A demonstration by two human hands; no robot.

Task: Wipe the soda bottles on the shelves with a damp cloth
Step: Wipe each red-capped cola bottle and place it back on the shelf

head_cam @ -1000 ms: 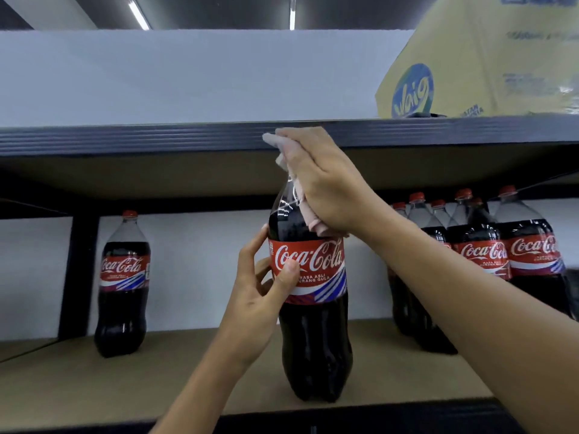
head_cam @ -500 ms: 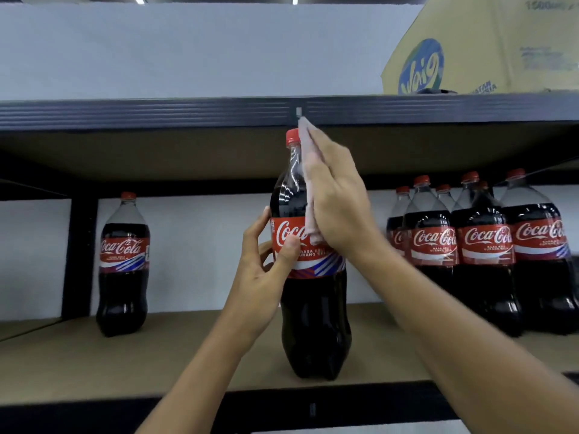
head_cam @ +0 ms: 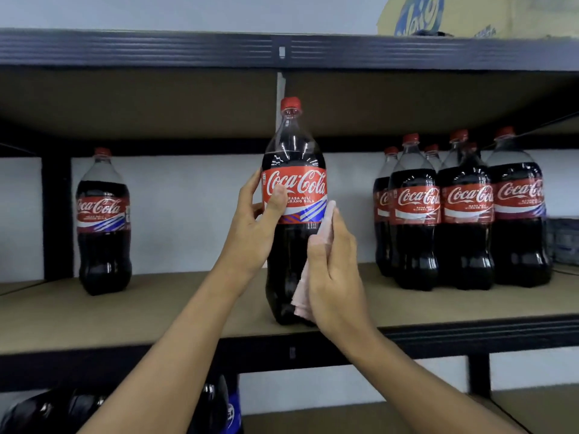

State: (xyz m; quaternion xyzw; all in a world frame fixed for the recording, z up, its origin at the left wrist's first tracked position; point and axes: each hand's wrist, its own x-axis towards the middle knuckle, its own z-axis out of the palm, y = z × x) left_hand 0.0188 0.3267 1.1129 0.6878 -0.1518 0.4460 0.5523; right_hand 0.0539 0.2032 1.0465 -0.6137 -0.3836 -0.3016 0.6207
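Left hand (head_cam: 250, 233): grips bottle (head_cam: 293, 151) at its label, thumb across.
Right hand (head_cam: 338, 277): thumb pinches pink cloth (head_cam: 327, 225) against bottle's lower side.
Shelf (head_cam: 156, 314): brown board, dark rail.

Top right, a yellow carton (head_cam: 488, 14) w/ a blue round logo is seen, cut off by the frame edge, set on the top shelf (head_cam: 125, 48). A pale wall (head_cam: 188, 208) is shown at the back. A dark upright post (head_cam: 56, 214) is seen at left, a 2nd post (head_cam: 477, 374) lower right. A small white clip (head_cam: 282, 52) is fixed mid-way along the top shelf's front edge. Far right, a dark ribbed obj. (head_cam: 564, 239) is glimpsed, too blurred to be ID'd.
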